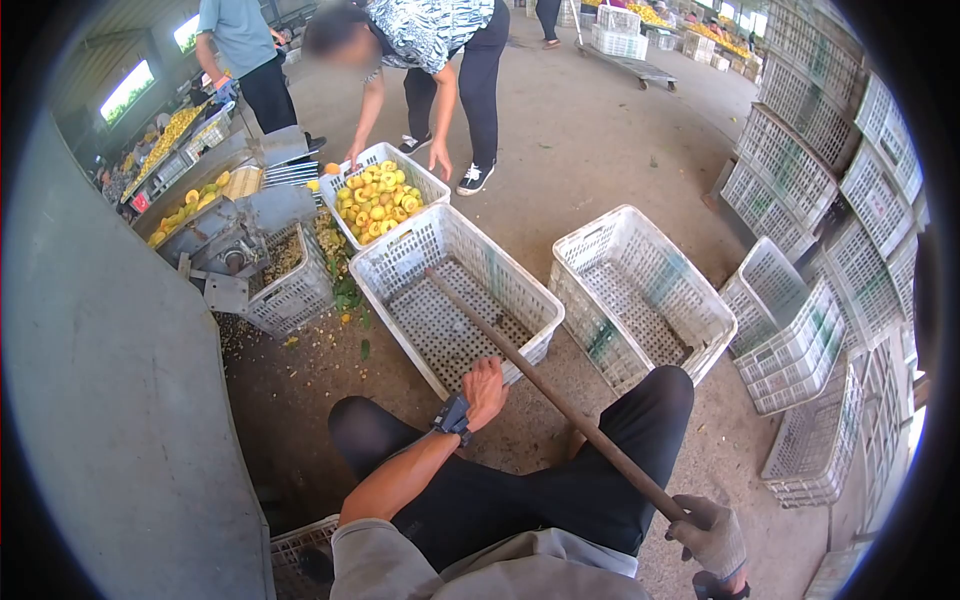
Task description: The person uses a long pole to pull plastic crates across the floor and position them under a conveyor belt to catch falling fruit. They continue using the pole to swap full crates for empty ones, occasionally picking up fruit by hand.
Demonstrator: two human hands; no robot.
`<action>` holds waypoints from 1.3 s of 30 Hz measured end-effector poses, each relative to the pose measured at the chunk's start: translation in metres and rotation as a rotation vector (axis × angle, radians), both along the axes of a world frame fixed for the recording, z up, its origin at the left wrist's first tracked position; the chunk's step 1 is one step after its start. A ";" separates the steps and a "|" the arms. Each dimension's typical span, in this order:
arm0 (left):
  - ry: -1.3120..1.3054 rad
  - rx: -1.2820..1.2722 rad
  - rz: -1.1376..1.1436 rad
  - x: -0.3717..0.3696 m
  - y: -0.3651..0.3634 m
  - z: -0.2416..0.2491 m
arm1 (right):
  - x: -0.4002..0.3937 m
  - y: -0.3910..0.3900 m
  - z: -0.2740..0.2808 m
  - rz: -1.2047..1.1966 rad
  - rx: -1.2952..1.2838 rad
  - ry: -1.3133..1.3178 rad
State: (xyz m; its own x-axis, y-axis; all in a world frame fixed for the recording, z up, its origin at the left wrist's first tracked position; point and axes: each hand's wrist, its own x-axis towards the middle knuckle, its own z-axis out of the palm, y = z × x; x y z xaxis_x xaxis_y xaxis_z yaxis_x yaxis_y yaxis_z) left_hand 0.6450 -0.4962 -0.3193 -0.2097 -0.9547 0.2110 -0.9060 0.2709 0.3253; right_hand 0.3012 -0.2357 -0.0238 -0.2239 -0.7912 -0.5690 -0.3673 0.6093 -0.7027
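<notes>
My left hand (484,391), bare and with a dark watch at the wrist, is closed at the near rim of a white plastic crate (452,211); what its fingers hold, if anything, is hidden. In a grey glove, my right hand (708,532) is wrapped round the near end of a long wooden stick (570,408). The stick slants up and left between my knees, its far tip inside that crate, which holds no fruit. Beyond it, a co-worker's two hands are at a white crate (428,180) full of halved yellow fruit (375,203).
A second crate without fruit (640,285) stands at the right, with stacked crates (790,130) behind. At the left are a metal machine (232,240), a crate of pits (290,290) and a large grey panel (110,380). Another person (245,50) stands at the back.
</notes>
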 end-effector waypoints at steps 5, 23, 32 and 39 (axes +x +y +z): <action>-0.257 0.026 0.014 0.021 -0.016 -0.045 | -0.002 0.003 -0.003 -0.006 -0.025 -0.033; -0.437 -0.070 0.019 0.038 -0.038 -0.048 | 0.011 -0.027 -0.001 0.115 -0.121 0.017; -0.495 -0.090 0.058 0.074 -0.020 -0.041 | 0.022 -0.008 -0.011 0.352 -0.285 0.135; -0.575 0.138 0.255 0.085 -0.016 -0.032 | 0.040 -0.001 0.004 0.378 -0.156 0.343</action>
